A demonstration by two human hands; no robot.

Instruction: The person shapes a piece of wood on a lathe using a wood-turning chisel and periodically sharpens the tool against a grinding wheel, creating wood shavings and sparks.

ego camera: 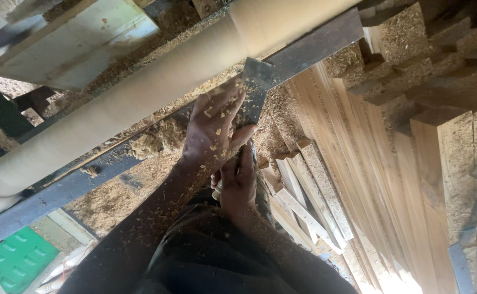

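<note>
A long pale wooden cylinder [140,98] lies across a lathe, running from lower left to upper right. A dark flat chisel [256,87] rests its blade on the metal tool rest bar [314,46] and touches the cylinder. My left hand [216,130], speckled with wood chips, lies over the chisel blade with fingers pressed on it. Just below it, my right hand [238,182] is closed around the chisel's handle, which is mostly hidden.
Sawdust and shavings cover the lathe bed [59,190]. Stacked wooden slats [309,201] and long planks [380,179] lie to the right. Stepped wood blocks [439,60] sit at the upper right. A green crate [18,256] is at the lower left.
</note>
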